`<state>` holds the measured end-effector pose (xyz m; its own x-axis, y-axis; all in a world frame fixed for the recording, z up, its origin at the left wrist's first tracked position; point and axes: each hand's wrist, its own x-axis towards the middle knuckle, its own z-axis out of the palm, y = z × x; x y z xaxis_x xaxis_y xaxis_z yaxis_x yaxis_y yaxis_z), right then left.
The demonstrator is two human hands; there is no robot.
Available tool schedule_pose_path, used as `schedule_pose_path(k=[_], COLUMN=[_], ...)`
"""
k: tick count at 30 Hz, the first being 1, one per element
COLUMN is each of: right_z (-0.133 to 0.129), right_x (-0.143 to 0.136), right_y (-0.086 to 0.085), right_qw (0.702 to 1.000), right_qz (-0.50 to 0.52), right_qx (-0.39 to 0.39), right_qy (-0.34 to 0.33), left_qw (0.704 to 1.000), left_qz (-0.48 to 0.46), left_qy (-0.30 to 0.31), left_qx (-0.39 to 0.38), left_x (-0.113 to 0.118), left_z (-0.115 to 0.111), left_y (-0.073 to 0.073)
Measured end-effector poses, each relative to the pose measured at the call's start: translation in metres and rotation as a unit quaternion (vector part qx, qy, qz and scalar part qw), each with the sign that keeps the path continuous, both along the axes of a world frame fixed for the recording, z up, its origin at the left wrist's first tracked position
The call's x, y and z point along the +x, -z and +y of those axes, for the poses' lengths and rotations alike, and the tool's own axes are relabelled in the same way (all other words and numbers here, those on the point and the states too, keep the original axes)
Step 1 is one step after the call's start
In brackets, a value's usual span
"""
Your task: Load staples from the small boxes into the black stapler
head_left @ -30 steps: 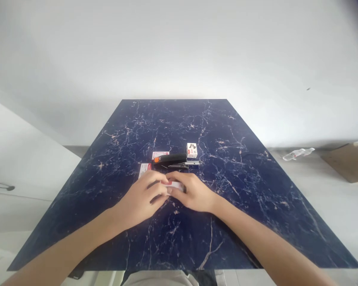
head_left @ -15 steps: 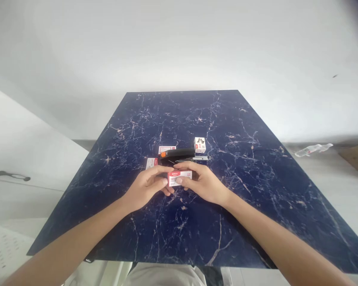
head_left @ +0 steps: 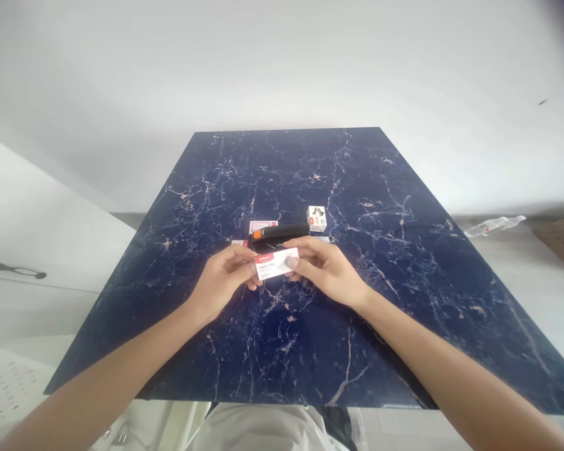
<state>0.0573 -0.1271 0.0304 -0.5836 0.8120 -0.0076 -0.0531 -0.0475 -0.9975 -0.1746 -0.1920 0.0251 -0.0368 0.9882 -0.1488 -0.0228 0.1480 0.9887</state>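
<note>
1. Step in hand: the box (head_left: 276,264) is held up to view in two hands, printed face toward the wearer; this reads as handling or inspection, by judgement.
2. Left hand (head_left: 223,275): clamped on the box's left end, thumb in front, fingers behind.
3. Right hand (head_left: 336,272): clamped on its right end; the thumb covers part of the face.
4. Position: the box is over the middle of the desk (head_left: 286,351), well in from all four corners; its right end sits slightly higher in view; clearance from the surface cannot be told, nor whether a flap is open.
5. Beyond it, toward the far edge: the stapler (head_left: 282,234), lying crosswise, orange patch toward the left edge, partly hidden by the right hand; the card (head_left: 263,226) just behind; the cube (head_left: 316,219) near its right end; the packet (head_left: 239,243) by its left end.
6. Next move: any turn or opening would call for one hand steadying the box, the other shifting its fingers; lowering it would call for clearing the stapler.
</note>
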Motion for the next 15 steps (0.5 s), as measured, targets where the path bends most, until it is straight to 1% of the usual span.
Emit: schedule_pose_path(k=[2, 6, 8, 9, 10, 11, 13, 14, 15], right_z=[0.000, 0.004, 0.006, 0.006, 0.006, 0.005, 0.002, 0.000, -0.002], right_x=[0.000, 0.005, 0.008, 0.009, 0.010, 0.010, 0.009, 0.009, 0.008], right_y=[0.000, 0.001, 0.001, 0.000, 0.000, -0.001, -0.003, -0.004, -0.005], right_qw=[1.000, 0.998, 0.994, 0.988, 0.977, 0.959, 0.906, 0.878, 0.855], right_qz=[0.005, -0.011, -0.040, -0.061, -0.083, -0.104, -0.139, -0.155, -0.172], right_qx=[0.001, 0.033, 0.076, 0.115, 0.170, 0.237, 0.380, 0.437, 0.477], right_qy=[0.005, 0.047, 0.065, 0.080, 0.097, 0.113, 0.125, 0.119, 0.109], left_qw=[1.000, 0.997, 0.996, 0.995, 0.995, 0.995, 0.996, 0.996, 0.995], left_qz=[-0.010, -0.012, -0.014, -0.016, -0.019, -0.021, -0.024, -0.025, -0.025], left_qy=[-0.011, -0.049, -0.067, -0.071, -0.072, -0.071, -0.069, -0.069, -0.071], left_qx=[0.016, 0.057, 0.065, 0.064, 0.062, 0.060, 0.056, 0.056, 0.059], left_x=[-0.001, -0.005, -0.007, -0.007, -0.007, -0.006, -0.005, -0.004, -0.004], left_z=[0.000, 0.002, 0.003, 0.003, 0.003, 0.003, 0.003, 0.002, 0.002], left_y=[0.000, -0.004, -0.006, -0.007, -0.008, -0.008, -0.009, -0.009, -0.008])
